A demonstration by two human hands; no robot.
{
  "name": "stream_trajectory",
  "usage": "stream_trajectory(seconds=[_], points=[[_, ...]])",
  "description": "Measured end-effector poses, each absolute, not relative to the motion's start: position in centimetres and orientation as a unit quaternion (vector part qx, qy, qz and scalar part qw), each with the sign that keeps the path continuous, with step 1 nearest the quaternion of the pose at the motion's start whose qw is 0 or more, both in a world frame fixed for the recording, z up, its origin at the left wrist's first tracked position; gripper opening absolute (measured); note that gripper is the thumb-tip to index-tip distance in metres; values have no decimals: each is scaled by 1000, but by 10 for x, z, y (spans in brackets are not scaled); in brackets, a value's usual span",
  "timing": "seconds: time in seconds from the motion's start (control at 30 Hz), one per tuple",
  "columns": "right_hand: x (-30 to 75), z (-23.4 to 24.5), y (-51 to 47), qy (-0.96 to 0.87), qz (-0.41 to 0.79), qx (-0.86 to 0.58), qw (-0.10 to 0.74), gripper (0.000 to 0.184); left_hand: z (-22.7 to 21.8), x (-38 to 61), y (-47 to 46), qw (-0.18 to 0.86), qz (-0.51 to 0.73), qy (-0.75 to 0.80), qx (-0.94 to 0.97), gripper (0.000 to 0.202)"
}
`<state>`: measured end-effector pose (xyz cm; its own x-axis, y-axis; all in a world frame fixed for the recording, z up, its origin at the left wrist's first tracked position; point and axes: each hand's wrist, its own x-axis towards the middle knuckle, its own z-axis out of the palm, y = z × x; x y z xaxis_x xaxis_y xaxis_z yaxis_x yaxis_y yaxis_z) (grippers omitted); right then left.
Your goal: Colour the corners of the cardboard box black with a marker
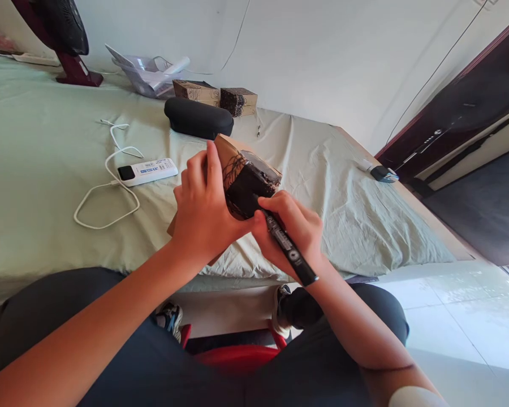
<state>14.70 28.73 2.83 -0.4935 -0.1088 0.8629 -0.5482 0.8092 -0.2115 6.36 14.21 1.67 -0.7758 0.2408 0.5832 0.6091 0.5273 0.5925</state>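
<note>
My left hand (206, 198) is closed around a small cardboard box (248, 181), holding it tilted over the front of the cloth-covered table. Black ink covers much of the face turned to me, and dark scribbled lines run over the bare brown part at its left. Between the thumb and fingers of my right hand (290, 232) is a black marker (288, 249), with its tip end against or very near the blackened face. The tip itself is hidden by my fingers.
Behind the box lie a black case (199, 117) and two scribbled cardboard boxes (240, 100). A white device (148, 170) with a looped cable (106, 226) is at left. Farther back stand a clear plastic basket (146, 79) and a fan (78, 70). A dark object (384, 173) sits near the right edge.
</note>
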Motion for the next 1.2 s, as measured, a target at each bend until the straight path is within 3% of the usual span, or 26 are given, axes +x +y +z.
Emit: stream_trajectory(seconds=[0.17,0.27,0.43,0.73,0.93,1.2], points=[[148,32,291,-822,232,189,485,8,20,66,143,226,-379,-860,-256,122],[150,36,295,-805,293,150,494,3,19,68,144,239,-364,-861,-263,129],[146,44,306,-786,415,91,449,13,13,68,146,247,-383,-835,-308,130],[125,46,339,-795,471,4,382,21,8,49,142,245,-416,-814,-322,142],[125,36,338,-737,499,46,453,21,6,42,138,255,-417,-820,-298,138],[133,13,303,-772,449,92,441,8,5,36,133,227,-441,-822,-281,127]])
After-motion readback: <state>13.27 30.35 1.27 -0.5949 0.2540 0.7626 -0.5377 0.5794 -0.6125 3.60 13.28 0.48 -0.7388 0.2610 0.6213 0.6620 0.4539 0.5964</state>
